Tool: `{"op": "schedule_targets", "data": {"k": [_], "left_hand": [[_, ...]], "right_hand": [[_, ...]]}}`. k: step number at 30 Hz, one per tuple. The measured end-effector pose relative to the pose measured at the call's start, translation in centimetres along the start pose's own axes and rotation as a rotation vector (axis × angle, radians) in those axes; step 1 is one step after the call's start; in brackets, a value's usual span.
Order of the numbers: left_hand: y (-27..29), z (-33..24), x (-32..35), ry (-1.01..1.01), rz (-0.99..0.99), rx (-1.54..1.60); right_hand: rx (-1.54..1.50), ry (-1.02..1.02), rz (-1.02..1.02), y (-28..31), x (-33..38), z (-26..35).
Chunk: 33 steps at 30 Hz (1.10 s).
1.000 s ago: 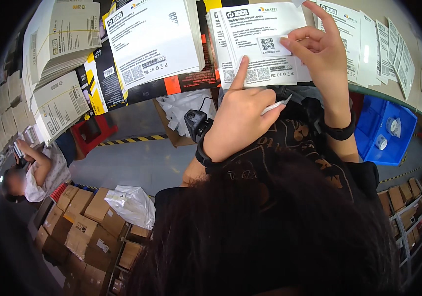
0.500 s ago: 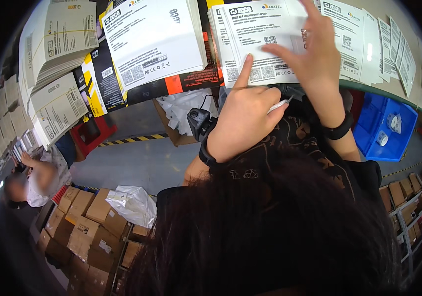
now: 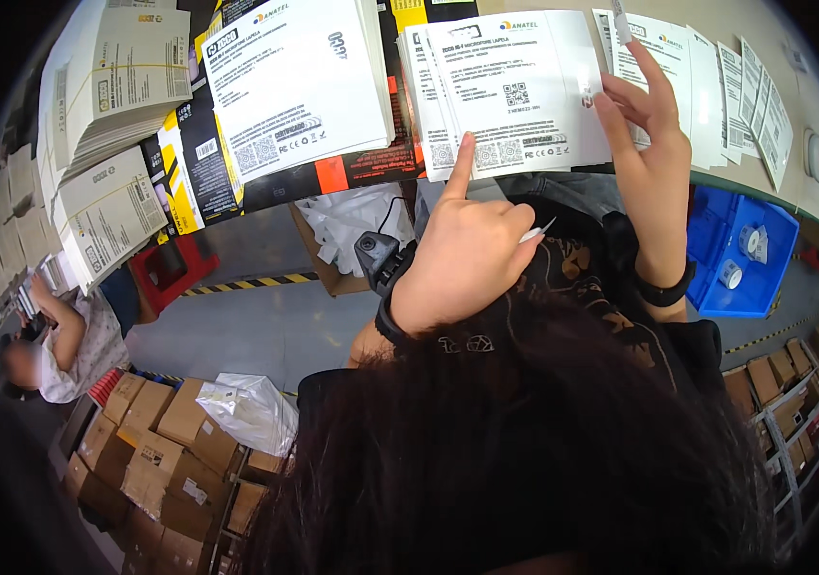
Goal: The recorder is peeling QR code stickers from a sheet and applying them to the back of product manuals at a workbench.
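Since before, my right hand [image 3: 654, 144] rose, pinching a small white strip [image 3: 619, 21] upright; my left hand [image 3: 467, 264] forefinger presses the white printed paper sheet [image 3: 515, 91], long axis sideways.

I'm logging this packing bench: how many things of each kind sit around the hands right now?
Hands: 2, the left hand with its index finger on the middle white printed sheet stack, the right hand at that stack's edge
Blue bins: 1
Black wristbands: 2, left wristband, right wristband
Total: 6
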State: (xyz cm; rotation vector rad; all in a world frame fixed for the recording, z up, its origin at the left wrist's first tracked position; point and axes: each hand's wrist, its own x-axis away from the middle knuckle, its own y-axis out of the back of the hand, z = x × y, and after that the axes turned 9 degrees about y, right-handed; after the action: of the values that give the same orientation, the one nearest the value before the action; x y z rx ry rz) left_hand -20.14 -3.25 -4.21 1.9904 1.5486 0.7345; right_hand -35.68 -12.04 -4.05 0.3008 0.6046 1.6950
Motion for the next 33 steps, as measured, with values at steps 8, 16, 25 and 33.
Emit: {"op": "schedule_targets", "data": {"k": [8,16,25,33], "left_hand": [[-0.3,0.6,0.2,-0.007,0.024,-0.016],[-0.1,0.3,0.2,-0.065,-0.041,0.052],[0.4,0.0,0.3,-0.075,-0.065,0.14],[0.0,0.5,0.1,-0.057,0.007,0.077]], "right_hand": [[0.172,0.19,-0.007,0.4,0.8,1.7],[-0.359,-0.131,0.023,2.9,0.4,0.2],[0.119,0.1,-0.346,8.4,-0.9,-3.1],[-0.265,0.023,-0.104,3.1,-0.9,-1.4]]}}
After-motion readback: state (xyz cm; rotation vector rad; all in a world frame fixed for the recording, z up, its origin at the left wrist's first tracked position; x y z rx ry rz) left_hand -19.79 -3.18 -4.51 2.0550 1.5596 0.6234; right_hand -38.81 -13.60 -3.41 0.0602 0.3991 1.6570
